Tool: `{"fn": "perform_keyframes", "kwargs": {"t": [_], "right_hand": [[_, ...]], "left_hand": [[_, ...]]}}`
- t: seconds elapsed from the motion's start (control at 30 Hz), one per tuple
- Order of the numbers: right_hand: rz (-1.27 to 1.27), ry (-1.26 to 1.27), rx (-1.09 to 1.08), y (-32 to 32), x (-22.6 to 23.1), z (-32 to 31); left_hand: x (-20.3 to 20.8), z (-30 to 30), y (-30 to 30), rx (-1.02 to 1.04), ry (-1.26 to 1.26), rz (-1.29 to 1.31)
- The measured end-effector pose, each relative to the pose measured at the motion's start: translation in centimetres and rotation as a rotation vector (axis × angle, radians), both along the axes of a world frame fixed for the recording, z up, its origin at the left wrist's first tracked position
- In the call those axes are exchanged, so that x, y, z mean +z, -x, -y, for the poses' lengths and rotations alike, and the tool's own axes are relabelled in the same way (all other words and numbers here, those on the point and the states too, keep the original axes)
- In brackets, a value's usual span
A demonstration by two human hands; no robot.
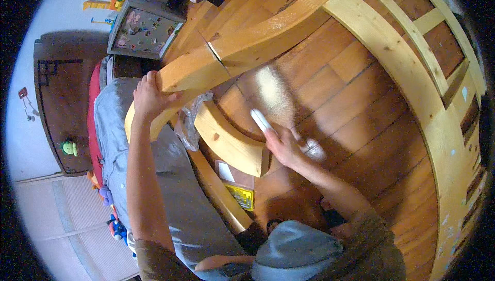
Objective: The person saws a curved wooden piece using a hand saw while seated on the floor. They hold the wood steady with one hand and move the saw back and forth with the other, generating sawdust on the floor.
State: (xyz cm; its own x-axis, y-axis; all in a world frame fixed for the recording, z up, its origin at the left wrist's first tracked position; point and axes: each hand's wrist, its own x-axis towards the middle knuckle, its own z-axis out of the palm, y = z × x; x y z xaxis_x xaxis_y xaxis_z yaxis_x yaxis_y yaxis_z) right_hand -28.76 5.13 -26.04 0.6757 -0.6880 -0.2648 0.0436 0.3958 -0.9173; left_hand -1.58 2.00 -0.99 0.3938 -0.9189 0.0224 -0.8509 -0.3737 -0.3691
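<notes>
A long, thick wooden beam [193,72] runs from the left side up toward the upper right, with a narrow gap or cut across it. My left hand [149,98] grips it near its left end, thumb along the side. My right hand [282,146] is closed around a slim white rounded object [262,120], whose kind I cannot make out, held above the floor. Just beyond its tip lies pale sawdust [270,87]. To the left of my right hand is a short curved wood piece [229,141], with crumpled clear plastic [192,118] beside it.
A slatted wooden frame [397,49] curves along the right. The bed with grey bedding [121,105] lies at left. On the floor near my legs is a yellow case [240,197]. A sticker-covered cabinet [144,32] stands at upper left, on the wooden floor [356,95].
</notes>
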Motion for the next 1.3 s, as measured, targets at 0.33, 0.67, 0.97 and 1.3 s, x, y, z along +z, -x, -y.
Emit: {"fn": "perform_keyframes", "kwargs": {"t": [0.33,0.67,0.97,1.3], "right_hand": [[-0.049,0.164,-0.007,-0.1,1.8,0.8],[-0.061,0.209,-0.02,4.6,-2.6,-3.6],[0.044,-0.08,-0.026,-3.5,3.7,4.2],[-0.009,0.041,0.002,0.5,0.3,-0.7]], "left_hand": [[0.4,-0.4,0.0,0.056,-0.002,0.003],[-0.1,-0.5,-0.5,-0.016,0.031,0.017],[0.2,0.3,0.6,0.028,-0.004,0.013],[0.2,-0.5,-1.0,0.007,0.021,-0.012]]}}
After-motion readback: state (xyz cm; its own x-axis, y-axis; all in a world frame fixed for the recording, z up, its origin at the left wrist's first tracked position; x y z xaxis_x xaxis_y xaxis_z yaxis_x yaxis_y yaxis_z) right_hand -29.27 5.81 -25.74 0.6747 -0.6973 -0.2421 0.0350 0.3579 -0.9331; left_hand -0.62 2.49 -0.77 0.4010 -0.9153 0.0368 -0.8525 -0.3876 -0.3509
